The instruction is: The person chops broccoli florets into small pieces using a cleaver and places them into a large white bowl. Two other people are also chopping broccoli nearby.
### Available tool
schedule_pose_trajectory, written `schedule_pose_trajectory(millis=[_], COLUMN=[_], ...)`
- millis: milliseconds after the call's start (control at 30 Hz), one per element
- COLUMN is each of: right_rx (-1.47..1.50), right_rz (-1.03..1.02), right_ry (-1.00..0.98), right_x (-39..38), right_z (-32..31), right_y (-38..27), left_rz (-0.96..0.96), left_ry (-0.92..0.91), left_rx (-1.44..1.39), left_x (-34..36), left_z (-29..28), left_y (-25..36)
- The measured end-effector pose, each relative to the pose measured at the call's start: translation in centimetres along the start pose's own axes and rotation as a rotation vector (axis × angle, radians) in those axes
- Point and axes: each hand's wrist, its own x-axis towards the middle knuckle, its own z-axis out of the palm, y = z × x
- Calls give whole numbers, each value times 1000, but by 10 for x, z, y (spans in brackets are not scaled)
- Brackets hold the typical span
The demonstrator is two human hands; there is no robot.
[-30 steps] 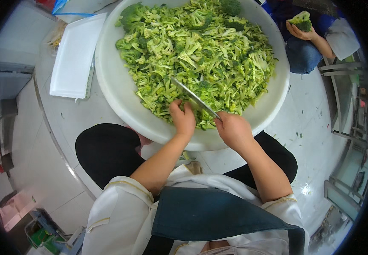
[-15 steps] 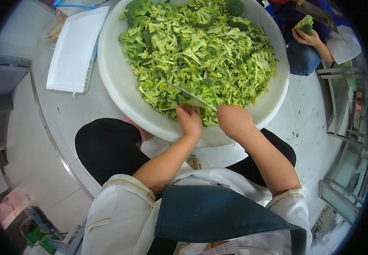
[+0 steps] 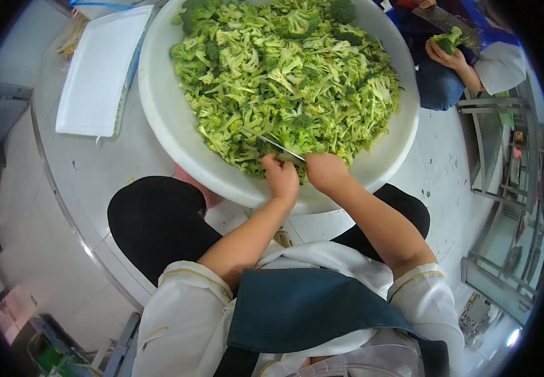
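Note:
Over the near edge of a big white round tub [image 3: 166, 129] heaped with cut broccoli [image 3: 291, 75], my two hands work close together. My right hand [image 3: 327, 172] is closed round the handle of a knife [image 3: 271, 141], whose thin blade points away to the left across the greens. Just left of it, my left hand [image 3: 282, 180] pinches a piece of broccoli [image 3: 291, 158] right beside the blade. The fingertips are partly hidden, and the held piece blends into the heap behind it.
At the far right a co-worker's hand [image 3: 449, 58] holds a broccoli floret [image 3: 448, 40] beside a broad blade [image 3: 451, 20]. A white rectangular foam tray or lid [image 3: 102, 72] lies left of the tub. Metal racks [image 3: 501, 151] line the right side. My black-clad knees flank the tub.
My right hand has moved left with the knife, closer to my left hand. The co-worker's floret has been turned. The whole view has shifted slightly.

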Motion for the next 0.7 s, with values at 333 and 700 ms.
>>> schedule_pose_trajectory(millis=[333,700], right_rx=[-210,326], right_rz=[-180,119], right_ry=[404,405], right_x=[-5,-14], right_z=[36,-32], right_y=[19,43], left_rz=[137,362], left_ry=[-149,-548], left_rx=[148,984], left_x=[-3,-22], left_z=[-11,-64], left_y=[20,71])
